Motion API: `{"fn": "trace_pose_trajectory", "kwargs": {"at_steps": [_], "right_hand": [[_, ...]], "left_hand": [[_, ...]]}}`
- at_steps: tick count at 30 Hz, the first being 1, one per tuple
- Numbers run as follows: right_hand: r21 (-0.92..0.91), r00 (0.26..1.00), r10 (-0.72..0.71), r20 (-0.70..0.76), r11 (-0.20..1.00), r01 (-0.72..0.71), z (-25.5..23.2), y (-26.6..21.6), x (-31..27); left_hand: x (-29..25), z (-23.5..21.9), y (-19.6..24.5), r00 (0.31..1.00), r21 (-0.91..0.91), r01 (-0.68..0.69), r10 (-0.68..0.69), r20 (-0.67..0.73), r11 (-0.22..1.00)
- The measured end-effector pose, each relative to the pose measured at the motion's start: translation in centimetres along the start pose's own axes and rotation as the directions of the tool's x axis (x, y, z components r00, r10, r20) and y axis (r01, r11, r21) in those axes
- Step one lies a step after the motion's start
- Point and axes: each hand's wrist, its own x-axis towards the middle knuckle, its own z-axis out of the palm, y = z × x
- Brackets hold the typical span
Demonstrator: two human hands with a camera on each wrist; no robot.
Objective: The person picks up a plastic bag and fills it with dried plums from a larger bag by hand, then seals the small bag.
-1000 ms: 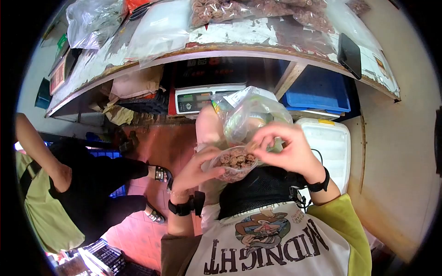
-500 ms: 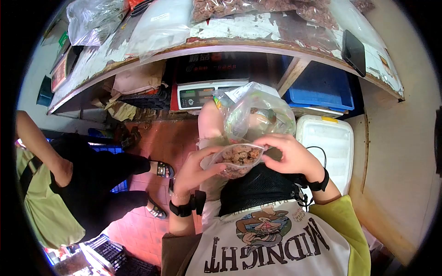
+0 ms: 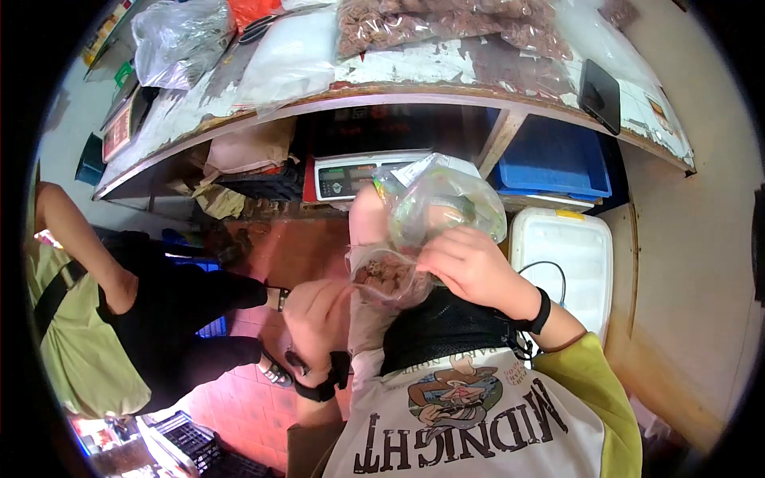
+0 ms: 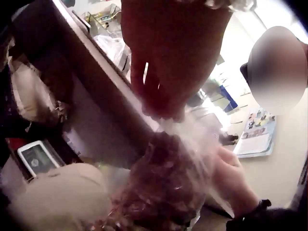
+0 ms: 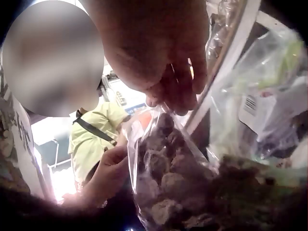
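Note:
A clear plastic bag point(image 3: 390, 279) of brown, wrinkled dried pieces hangs between the two hands above the lap. The left hand point(image 3: 317, 317) pinches its left edge, and the right hand point(image 3: 462, 267) pinches the opposite edge. In the left wrist view the left fingers hold the rim above the filled bag point(image 4: 159, 183). The right wrist view has the right hand point(image 5: 159, 53) gripping the top of the bag point(image 5: 166, 187), with the left hand point(image 5: 108, 168) at its other side. A larger clear bag point(image 3: 470, 187) with a white label lies on the lap beyond.
A worn white bench point(image 3: 446, 60) crosses the top, bearing filled bags point(image 3: 382, 28), plastic sheets and a phone point(image 3: 599, 95). Under it are a scale point(image 3: 339, 179) and a blue tray point(image 3: 554, 163). A white lidded box point(image 3: 562, 255) stands at right. Another person point(image 3: 167, 319) stands at left.
The left hand has shifted from around the bag's side to its left edge. The right hand, earlier off the rim, then at the right corner, now pinches the rim further left, palm turned down.

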Motion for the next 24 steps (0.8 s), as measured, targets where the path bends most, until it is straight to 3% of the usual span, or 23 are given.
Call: {"fn": "trace_pose_trajectory", "kwargs": {"at_steps": [3,4,6,8,10,12,13,14,15,16,18,19,23,24], "right_hand": [[-0.046,0.994,-0.056,-0.094,0.998,0.052,-0.6,-1.6,1.1],[-0.034,0.987,-0.05,-0.155,0.998,0.045,-0.6,-2.0,1.3],[-0.013,0.989,-0.081,-0.123,0.997,0.08,-0.2,-2.2,1.4],[-0.062,0.97,-0.068,-0.234,0.997,0.054,0.0,-1.6,1.3],[-0.025,0.967,-0.031,-0.252,0.999,0.025,0.4,-1.8,1.1],[0.239,0.945,0.231,-0.231,0.955,-0.175,1.0,-2.0,1.4],[0.302,0.928,0.338,-0.159,0.911,-0.28,1.1,-1.5,1.8],[0.304,0.929,0.339,-0.148,0.91,-0.283,1.3,-0.7,2.1],[0.475,0.866,0.5,-0.007,0.764,-0.437,1.8,0.1,2.3],[0.6,0.775,0.612,0.156,0.565,-0.567,2.3,0.9,2.5],[0.621,0.773,0.597,0.215,0.527,-0.58,3.4,2.3,1.8],[0.64,0.772,0.579,0.262,0.495,-0.588,3.9,2.9,1.5],[0.639,0.737,0.611,0.287,0.452,-0.623,5.4,3.3,0.2],[0.601,0.743,0.607,0.283,0.492,-0.63,5.4,3.1,0.1]], "left_hand": [[-0.4,-2.0,1.2,0.964,-0.054,-0.057,0.04,-0.262,0.997],[-0.5,-1.9,1.3,0.961,-0.041,-0.052,0.038,-0.275,0.998],[-0.2,-1.5,1.1,0.949,-0.175,-0.064,0.006,-0.314,0.982],[0.0,-1.6,0.3,0.941,-0.12,-0.03,-0.013,-0.337,0.992],[-0.3,-0.8,1.2,0.916,-0.36,-0.043,-0.108,-0.387,0.932],[0.2,0.0,1.9,0.893,-0.469,-0.045,-0.175,-0.414,0.882],[0.3,0.1,1.5,0.904,-0.509,0.102,-0.293,-0.31,0.854],[0.6,0.4,1.2,0.892,-0.533,0.249,-0.406,-0.2,0.809],[1.4,1.1,0.9,0.875,-0.66,0.259,-0.46,-0.149,0.706],[1.7,1.8,0.4,0.818,-0.831,0.347,-0.574,0.043,0.434],[1.8,3.9,-1.8,0.824,-0.941,0.284,-0.549,0.142,0.183],[1.8,4.7,-1.5,0.783,-0.959,0.276,-0.595,0.183,0.069],[1.1,5.7,-2.8,0.797,-0.947,0.296,-0.579,0.174,0.123],[1.0,5.7,-3.1,0.805,-0.927,0.315,-0.575,0.146,0.206]]}}
